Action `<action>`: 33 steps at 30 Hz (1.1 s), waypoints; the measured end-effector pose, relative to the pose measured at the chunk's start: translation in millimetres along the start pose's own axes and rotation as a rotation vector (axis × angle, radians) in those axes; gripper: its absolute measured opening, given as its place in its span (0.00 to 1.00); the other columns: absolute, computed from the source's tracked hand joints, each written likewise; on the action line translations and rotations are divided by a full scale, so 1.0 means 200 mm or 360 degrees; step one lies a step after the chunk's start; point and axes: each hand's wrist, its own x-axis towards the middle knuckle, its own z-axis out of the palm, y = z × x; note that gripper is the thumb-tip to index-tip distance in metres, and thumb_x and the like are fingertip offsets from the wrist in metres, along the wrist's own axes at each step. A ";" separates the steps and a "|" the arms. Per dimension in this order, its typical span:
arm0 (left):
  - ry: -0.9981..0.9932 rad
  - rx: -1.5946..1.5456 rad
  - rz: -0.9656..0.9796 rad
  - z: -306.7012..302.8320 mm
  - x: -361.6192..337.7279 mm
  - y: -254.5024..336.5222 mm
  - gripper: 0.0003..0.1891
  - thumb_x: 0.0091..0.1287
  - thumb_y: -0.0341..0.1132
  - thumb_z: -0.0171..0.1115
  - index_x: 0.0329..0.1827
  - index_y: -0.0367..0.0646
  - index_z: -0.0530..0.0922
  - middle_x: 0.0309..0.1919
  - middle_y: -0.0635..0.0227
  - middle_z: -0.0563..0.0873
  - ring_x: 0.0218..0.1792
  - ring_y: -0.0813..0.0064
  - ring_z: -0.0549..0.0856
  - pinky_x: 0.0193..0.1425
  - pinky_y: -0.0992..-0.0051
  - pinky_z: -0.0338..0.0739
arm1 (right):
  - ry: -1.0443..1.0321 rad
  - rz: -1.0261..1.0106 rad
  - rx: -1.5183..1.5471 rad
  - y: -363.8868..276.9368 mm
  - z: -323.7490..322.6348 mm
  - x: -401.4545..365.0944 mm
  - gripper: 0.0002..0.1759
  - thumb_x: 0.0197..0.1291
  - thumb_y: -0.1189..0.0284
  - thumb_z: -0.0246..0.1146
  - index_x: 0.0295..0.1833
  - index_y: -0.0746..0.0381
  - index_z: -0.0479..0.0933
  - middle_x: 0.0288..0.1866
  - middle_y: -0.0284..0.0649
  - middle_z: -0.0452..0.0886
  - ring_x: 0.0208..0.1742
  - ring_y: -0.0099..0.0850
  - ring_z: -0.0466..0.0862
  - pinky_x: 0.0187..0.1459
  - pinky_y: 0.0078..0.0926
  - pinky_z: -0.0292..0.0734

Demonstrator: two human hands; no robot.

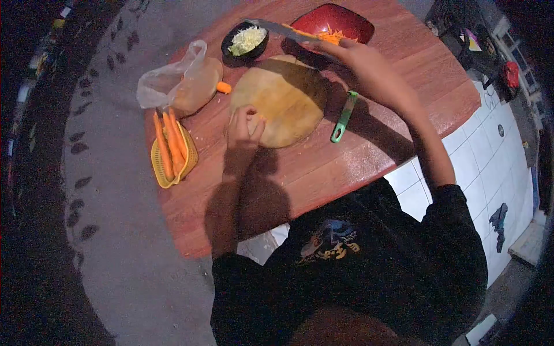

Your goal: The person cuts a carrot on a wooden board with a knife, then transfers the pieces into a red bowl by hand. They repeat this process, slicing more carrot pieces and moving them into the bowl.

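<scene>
My right hand (369,69) is closed round the handle end of a knife (276,27), which it holds above the far side of the table. Orange carrot strips cling along the blade, close to a red bowl (360,26) with carrot shreds (332,36) in it. On the near left part of the round wooden cutting board (288,109) rests my left hand (243,131), its fingers bent and apart with nothing plainly held. A short carrot piece (224,87) lies just left of the board.
A black bowl (231,56) holds pale shredded vegetable (248,40). A clear plastic bag (167,86) and a yellow basket (190,155) of several carrots (167,144) are at the left. Right of the board lies a green-handled tool (344,118). The wooden table (346,167) has rounded corners.
</scene>
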 end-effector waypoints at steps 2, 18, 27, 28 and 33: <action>-0.0080 0.0246 0.0115 -0.02 0.02 0.04 0.12 0.64 0.29 0.64 0.49 0.38 0.75 0.42 0.61 0.81 0.46 0.63 0.81 0.52 0.68 0.75 | 0.0093 0.0079 -0.0063 0.06 -0.05 -0.01 0.39 0.53 0.74 0.65 0.72 0.36 0.67 0.49 0.51 0.81 0.45 0.53 0.84 0.44 0.48 0.81; -0.0720 0.0540 0.0316 -0.17 -0.22 0.14 0.22 0.64 0.31 0.61 0.63 0.43 0.74 0.57 0.54 0.78 0.57 0.52 0.79 0.61 0.61 0.76 | -0.0043 0.0248 -0.0270 0.48 -0.07 -0.02 0.33 0.51 0.78 0.67 0.64 0.42 0.77 0.54 0.45 0.79 0.52 0.46 0.83 0.52 0.41 0.80; -0.0904 0.0652 0.0302 -0.18 -0.31 0.03 0.23 0.64 0.25 0.56 0.63 0.50 0.76 0.57 0.58 0.80 0.56 0.55 0.82 0.60 0.61 0.77 | 0.0272 0.0177 -0.0130 0.46 -0.03 -0.06 0.26 0.55 0.74 0.66 0.60 0.43 0.81 0.53 0.45 0.81 0.49 0.46 0.85 0.50 0.41 0.81; -0.0930 0.0573 0.0274 -0.18 -0.29 0.03 0.22 0.64 0.25 0.56 0.62 0.50 0.77 0.57 0.59 0.81 0.55 0.56 0.82 0.60 0.62 0.77 | 0.0284 0.0186 -0.0124 0.43 -0.05 -0.07 0.26 0.55 0.74 0.66 0.60 0.43 0.81 0.53 0.45 0.81 0.49 0.46 0.85 0.50 0.41 0.81; -0.0920 0.0425 0.0264 -0.19 -0.21 0.00 0.14 0.64 0.26 0.59 0.53 0.44 0.80 0.52 0.58 0.83 0.52 0.57 0.83 0.57 0.62 0.79 | 0.0344 0.0310 -0.0038 0.39 -0.10 -0.12 0.20 0.55 0.72 0.70 0.55 0.50 0.83 0.48 0.45 0.82 0.45 0.44 0.86 0.47 0.36 0.82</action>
